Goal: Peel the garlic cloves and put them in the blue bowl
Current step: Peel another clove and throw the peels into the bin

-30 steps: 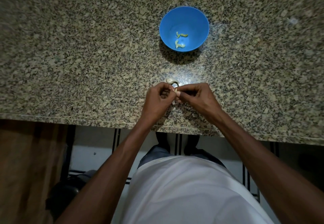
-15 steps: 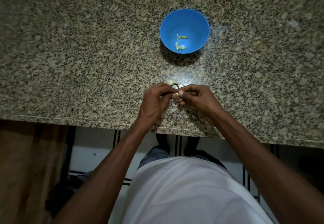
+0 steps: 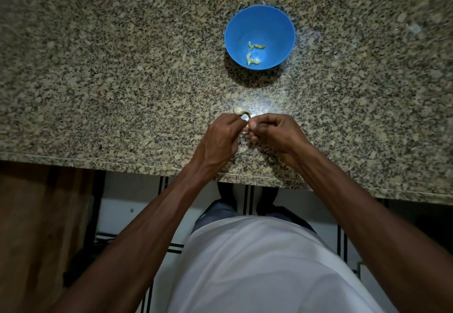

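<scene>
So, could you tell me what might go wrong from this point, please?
The small pale garlic clove, pinched between the left hand and right hand, could slip and roll off the speckled granite counter. Loose skin might also end up in the round blue plastic bowl.

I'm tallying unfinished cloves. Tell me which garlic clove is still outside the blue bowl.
The pale garlic clove on the speckled granite counter, just beyond the left hand. The two yellowish peeled cloves lie inside the blue plastic bowl.

Left hand (image 3: pixel 221 135) and right hand (image 3: pixel 275 131) meet, fingers curled, pinching.
</scene>
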A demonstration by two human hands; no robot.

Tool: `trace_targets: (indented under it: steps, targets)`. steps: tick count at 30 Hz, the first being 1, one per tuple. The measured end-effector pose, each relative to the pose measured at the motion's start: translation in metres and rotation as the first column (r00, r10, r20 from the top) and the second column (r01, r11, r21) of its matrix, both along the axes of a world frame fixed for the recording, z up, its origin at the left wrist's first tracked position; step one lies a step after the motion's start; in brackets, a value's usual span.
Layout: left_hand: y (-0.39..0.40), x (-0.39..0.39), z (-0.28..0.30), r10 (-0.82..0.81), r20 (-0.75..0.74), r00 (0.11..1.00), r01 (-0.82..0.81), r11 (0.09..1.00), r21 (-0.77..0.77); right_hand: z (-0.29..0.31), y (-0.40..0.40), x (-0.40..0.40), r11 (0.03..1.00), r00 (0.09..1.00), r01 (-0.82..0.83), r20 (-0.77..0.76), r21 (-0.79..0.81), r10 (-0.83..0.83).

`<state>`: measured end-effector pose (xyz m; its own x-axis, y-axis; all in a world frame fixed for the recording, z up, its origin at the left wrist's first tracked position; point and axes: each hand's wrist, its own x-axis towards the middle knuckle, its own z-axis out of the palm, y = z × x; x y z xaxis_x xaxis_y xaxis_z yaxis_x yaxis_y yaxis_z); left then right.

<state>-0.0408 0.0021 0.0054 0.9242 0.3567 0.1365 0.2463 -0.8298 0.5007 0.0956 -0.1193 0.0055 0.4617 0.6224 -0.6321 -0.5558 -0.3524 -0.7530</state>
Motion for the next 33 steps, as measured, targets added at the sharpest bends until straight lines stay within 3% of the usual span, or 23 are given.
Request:
trace_targets:
  steps: [6,14,19,24,30,31,33]
  targets:
    - [0.000,0.005,0.005,0.108,0.007,0.994,-0.105,0.978,-0.181,0.003,0.003,-0.001,0.997,0.954,-0.047,0.298,0.056,0.028]
    - [0.014,0.007,0.009,0.166,-0.238,0.957,-0.268,0.821,-0.504,-0.006,0.001,0.001,0.993,0.871,-0.121,0.481,0.009,0.101]
    - [0.017,0.003,0.008,0.104,-0.272,0.957,-0.266,0.692,-0.671,-0.011,-0.002,0.001,0.990,0.845,-0.142,0.521,0.001,0.120]
    - [0.013,0.002,0.008,0.137,-0.295,0.945,-0.317,0.590,-0.742,-0.013,-0.003,-0.003,0.991,0.840,-0.131,0.531,0.001,0.110]
    - [0.012,0.002,0.007,0.146,-0.420,0.896,-0.443,0.368,-0.818,-0.014,-0.004,-0.005,0.990,0.830,-0.143,0.547,0.017,0.110]
    - [0.012,0.002,0.007,0.159,-0.428,0.890,-0.456,0.363,-0.813,-0.015,-0.004,-0.006,0.990,0.830,-0.137,0.547,0.013,0.108]
    - [0.012,0.003,0.006,0.197,-0.418,0.887,-0.461,0.458,-0.760,-0.018,-0.005,-0.008,0.993,0.842,-0.119,0.530,0.002,0.100]
